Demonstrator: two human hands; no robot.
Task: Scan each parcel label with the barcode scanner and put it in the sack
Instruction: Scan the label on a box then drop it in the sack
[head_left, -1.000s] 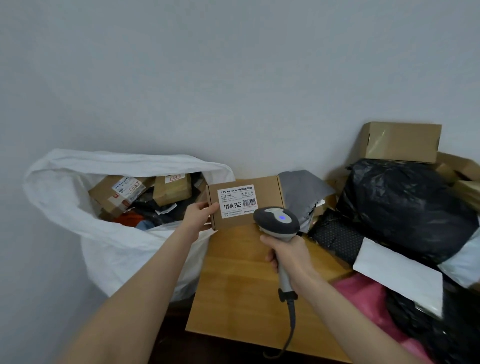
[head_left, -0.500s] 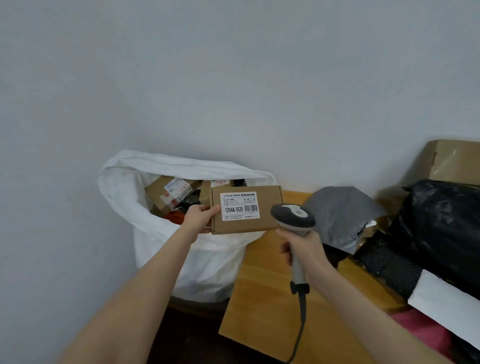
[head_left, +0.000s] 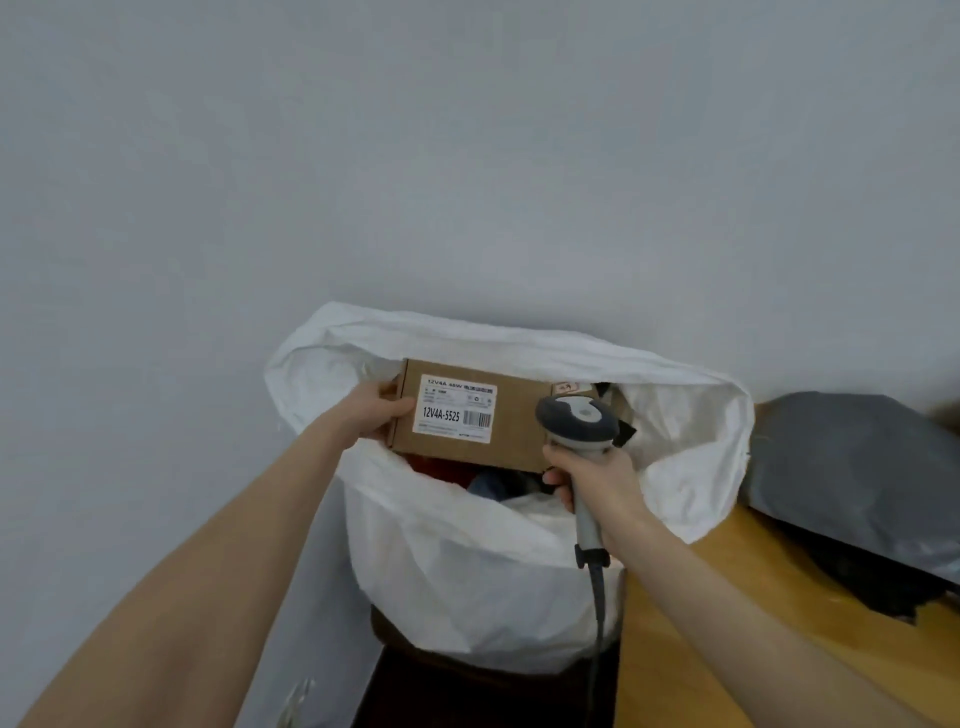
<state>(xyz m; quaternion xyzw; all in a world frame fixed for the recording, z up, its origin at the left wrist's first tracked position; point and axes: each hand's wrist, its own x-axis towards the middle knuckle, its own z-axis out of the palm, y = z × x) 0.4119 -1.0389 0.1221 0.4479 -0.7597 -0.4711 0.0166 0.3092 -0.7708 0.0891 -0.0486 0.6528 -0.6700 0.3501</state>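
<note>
Held box (head_left: 467, 415) over the sack (head_left: 519, 597), left hand (head_left: 374, 418) fingers gripping its end, right hand (head_left: 592, 478) clenched on scanner (head_left: 576, 421); drop judged pending, grey mailer (head_left: 852, 467) beside the sack unscanned.

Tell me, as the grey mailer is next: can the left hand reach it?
Probably not: the left hand grips the box over the sack, and the right hand with the scanner blocks the grey mailer.

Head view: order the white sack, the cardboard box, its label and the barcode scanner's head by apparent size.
1. white sack
2. cardboard box
3. label and the head of the barcode scanner: these look about alike. The scanner is held nearer the camera, so I leave them unranked.
</note>
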